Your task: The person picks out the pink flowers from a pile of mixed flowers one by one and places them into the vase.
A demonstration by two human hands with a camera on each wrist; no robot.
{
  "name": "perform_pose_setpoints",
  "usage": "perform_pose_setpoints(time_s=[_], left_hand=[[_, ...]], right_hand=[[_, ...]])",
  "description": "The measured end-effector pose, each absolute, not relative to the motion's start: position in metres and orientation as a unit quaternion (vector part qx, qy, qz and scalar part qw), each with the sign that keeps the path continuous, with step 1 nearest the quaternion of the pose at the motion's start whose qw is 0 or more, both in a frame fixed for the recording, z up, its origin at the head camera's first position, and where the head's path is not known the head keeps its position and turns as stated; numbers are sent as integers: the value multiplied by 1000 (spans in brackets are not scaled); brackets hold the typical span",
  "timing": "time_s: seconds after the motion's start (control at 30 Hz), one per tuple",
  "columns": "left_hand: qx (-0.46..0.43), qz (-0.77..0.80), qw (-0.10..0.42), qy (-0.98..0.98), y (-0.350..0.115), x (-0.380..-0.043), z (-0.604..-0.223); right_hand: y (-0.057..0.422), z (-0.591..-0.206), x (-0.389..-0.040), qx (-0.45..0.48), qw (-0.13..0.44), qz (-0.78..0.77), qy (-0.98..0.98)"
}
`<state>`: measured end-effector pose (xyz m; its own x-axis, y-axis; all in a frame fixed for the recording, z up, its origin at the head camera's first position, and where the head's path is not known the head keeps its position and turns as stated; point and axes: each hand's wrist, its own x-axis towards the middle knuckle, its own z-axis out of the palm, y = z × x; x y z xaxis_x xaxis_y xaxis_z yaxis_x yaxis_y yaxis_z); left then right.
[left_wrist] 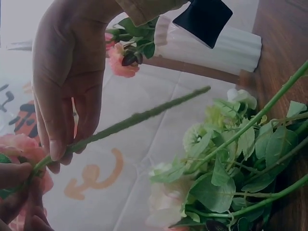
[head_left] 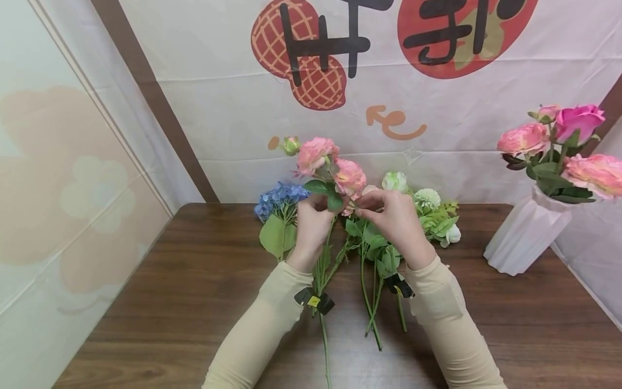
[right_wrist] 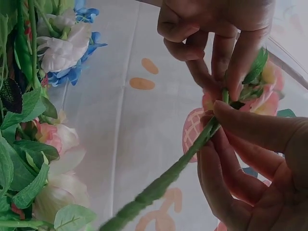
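Observation:
Above the back of the table, both hands are at a spray of pink artificial flowers with a green bud and leaves. My left hand pinches it just below the blooms. Close by on the right, my right hand pinches the green stem between thumb and fingers. In the right wrist view the fingertips of both hands nearly meet on this stem. Behind the left hand lies a blue hydrangea. White and green flowers with leafy stems lie beside the right hand.
A white ribbed vase holding pink flowers stands at the right of the brown wooden table. Several loose stems lie between the forearms. A printed cloth hangs behind the table.

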<state>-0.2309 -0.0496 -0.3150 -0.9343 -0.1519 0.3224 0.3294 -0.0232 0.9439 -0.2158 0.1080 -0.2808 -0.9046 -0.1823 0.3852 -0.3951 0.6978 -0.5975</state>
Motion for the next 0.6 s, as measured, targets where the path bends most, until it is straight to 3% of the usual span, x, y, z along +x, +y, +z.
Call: perform_pose_setpoints(time_s=[0.43, 0.6], left_hand=[[-60, -702, 162, -691, -49, -231, -318], [-64, -706, 135, -692, -53, -231, -318]], right_hand=[[108, -282, -216, 160, 145, 344, -914], [110, -280, -213, 158, 154, 342, -913]])
